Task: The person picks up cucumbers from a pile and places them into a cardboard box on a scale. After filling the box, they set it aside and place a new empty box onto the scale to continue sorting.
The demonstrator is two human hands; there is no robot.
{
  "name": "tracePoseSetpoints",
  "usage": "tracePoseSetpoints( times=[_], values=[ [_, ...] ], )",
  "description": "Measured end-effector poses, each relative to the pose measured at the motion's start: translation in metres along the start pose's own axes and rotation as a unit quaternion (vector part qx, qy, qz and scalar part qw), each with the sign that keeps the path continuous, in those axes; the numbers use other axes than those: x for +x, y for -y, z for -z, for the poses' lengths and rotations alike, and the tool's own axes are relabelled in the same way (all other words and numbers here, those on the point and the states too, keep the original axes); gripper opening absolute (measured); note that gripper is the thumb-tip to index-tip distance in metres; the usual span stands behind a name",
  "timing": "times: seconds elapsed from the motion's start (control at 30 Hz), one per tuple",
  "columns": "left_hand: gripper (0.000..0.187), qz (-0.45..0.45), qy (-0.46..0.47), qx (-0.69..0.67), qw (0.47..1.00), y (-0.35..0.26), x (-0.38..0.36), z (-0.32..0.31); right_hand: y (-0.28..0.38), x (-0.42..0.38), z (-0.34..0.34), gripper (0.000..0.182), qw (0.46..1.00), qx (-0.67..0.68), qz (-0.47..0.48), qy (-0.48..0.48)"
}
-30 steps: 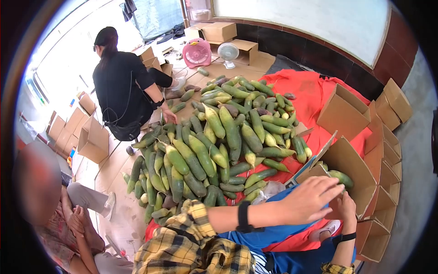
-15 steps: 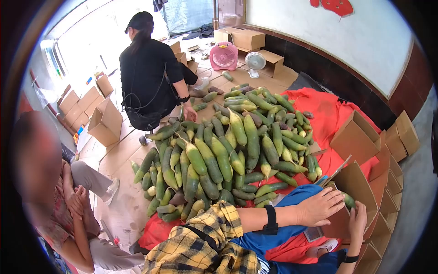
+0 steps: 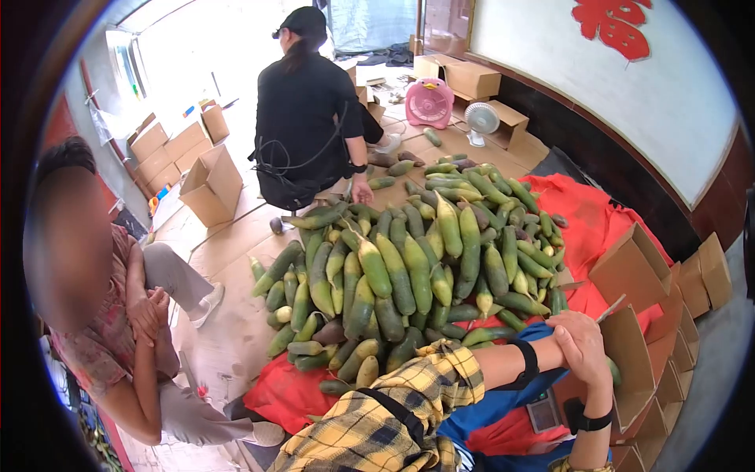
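My right hand (image 3: 591, 358) rises from the lower right and lies against the end of my left arm, its fingers bent over it. My left hand (image 3: 580, 319) is mostly hidden where the two overlap, and its fingers cannot be told apart. Just right of them, a green radish (image 3: 613, 371) shows partly at an open cardboard box (image 3: 634, 362). A large heap of green radishes (image 3: 417, 271) lies left of my hands, on cardboard and red cloth (image 3: 562, 197). Below my hands is a small grey device with a display (image 3: 543, 412).
A person in black (image 3: 303, 118) squats behind the heap, one hand (image 3: 362, 191) near it. Another person (image 3: 102, 315) sits at the left with arms crossed. A pink fan (image 3: 429, 104), a white fan (image 3: 481, 119) and open boxes (image 3: 212, 186) stand around; more boxes line the right.
The view has shifted, so the scene sits further right. My right hand has moved from the box's radish onto my left arm's end. My left hand's spread fingers are now largely covered.
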State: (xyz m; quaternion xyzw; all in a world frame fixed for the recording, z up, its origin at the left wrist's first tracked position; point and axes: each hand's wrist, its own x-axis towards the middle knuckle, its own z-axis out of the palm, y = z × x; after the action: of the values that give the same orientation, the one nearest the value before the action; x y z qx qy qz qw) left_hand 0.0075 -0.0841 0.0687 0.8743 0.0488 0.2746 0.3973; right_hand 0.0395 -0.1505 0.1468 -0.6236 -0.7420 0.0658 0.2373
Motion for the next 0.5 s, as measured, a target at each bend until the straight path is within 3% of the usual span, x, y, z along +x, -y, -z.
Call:
tracePoseSetpoints(
  times=[0.2,0.3,0.33,0.4,0.47,0.5],
  values=[
    [0.028,0.048,-0.068,0.062,0.995,0.013,-0.010,-0.009,-0.027,0.032,-0.003,0.034,0.996,0.033,-0.005,0.087],
    [0.026,0.066,-0.099,0.082,0.989,0.018,-0.012,-0.008,-0.051,0.043,-0.006,0.037,0.979,0.085,-0.105,0.152],
    [0.026,0.071,-0.104,0.085,0.988,0.020,-0.011,-0.006,-0.055,0.046,-0.007,0.037,0.979,0.087,-0.099,0.157],
    [0.028,0.088,-0.046,0.107,0.989,0.019,-0.009,-0.005,-0.061,0.046,-0.011,0.035,0.955,0.178,-0.164,0.170],
    [0.034,0.100,-0.023,0.120,0.988,0.019,-0.013,-0.003,-0.064,0.045,-0.014,0.036,0.952,0.195,-0.169,0.167],
    [0.021,0.011,-0.177,0.185,0.967,0.034,-0.013,-0.017,-0.065,0.044,-0.015,0.035,0.961,0.178,-0.142,0.159]
  ],
)
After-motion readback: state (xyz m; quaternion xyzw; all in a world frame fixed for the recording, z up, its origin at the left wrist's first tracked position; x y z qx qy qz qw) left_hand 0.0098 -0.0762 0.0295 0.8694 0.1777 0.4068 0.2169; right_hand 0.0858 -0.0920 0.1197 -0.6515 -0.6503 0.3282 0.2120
